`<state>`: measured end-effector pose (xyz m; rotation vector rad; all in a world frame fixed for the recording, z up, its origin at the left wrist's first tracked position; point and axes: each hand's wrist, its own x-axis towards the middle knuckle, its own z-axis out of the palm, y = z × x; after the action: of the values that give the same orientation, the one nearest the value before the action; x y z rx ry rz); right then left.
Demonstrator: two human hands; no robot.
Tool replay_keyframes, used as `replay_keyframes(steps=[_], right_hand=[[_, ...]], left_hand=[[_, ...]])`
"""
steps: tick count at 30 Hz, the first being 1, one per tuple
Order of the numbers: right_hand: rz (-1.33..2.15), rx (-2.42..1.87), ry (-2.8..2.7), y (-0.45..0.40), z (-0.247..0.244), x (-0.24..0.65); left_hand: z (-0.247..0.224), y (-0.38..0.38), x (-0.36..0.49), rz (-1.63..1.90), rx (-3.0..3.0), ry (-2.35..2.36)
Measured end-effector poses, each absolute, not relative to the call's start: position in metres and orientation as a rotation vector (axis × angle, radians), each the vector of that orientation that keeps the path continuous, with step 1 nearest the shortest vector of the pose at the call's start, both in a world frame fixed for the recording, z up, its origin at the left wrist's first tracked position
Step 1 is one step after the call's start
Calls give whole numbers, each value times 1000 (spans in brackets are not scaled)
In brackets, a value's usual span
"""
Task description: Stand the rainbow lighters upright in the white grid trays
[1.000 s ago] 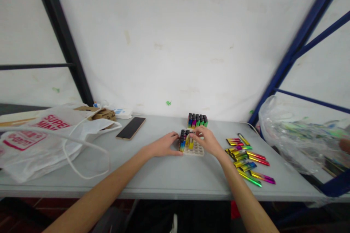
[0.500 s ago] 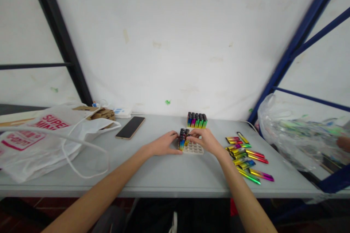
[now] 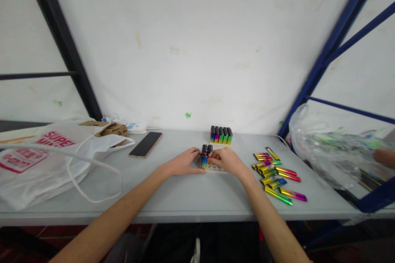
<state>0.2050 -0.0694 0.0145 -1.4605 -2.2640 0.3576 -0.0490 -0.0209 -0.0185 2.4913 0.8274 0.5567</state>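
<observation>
My left hand [image 3: 185,162] is curved around the left side of a pale tray [image 3: 218,170] with round holes, thumb at the front and fingers behind. Several metallic rainbow lighters [image 3: 204,162] with black tops stand upright at the tray's left end, right beside that hand. My right hand [image 3: 227,159] is over the tray, its fingers pinched together at the second row of lighters. The lighter in its fingertips is mostly hidden. Behind the tray, a full block of upright lighters [image 3: 221,135] stands near the wall.
Loose metallic lighters [image 3: 271,172] lie in a pile to the right. A phone [image 3: 146,144] and a white plastic bag [image 3: 46,160] with a cardboard box are on the left. Clear plastic bags [image 3: 321,148] lie beyond the blue frame, near another person's hand [image 3: 384,158].
My right hand has shifted slightly left and lower over the tray, its fingers closing in beside the standing lighters. My left hand stays in place against the tray. The view has shifted slightly.
</observation>
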Motion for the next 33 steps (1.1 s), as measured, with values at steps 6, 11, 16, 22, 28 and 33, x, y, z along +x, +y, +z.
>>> replay_keyframes(steps=[6, 11, 16, 22, 28, 33], right_hand=[[366, -1413, -2222, -83, 34, 243], [24, -1606, -1988, -117, 41, 332], [-298, -1810, -2013, -171, 1, 387], [-201, -2105, -2019, -183, -52, 394], [-152, -1997, -2047, -139, -50, 381], [-112, -1961, -2028, -114, -50, 362]], left_hand=[[-20, -18, -49, 559, 2513, 804], [-20, -17, -49, 562, 2498, 823], [-18, -18, -48, 547, 2513, 834], [-19, -18, -48, 587, 2519, 806], [-17, -19, -48, 562, 2512, 836], [-16, -20, -49, 559, 2506, 829]])
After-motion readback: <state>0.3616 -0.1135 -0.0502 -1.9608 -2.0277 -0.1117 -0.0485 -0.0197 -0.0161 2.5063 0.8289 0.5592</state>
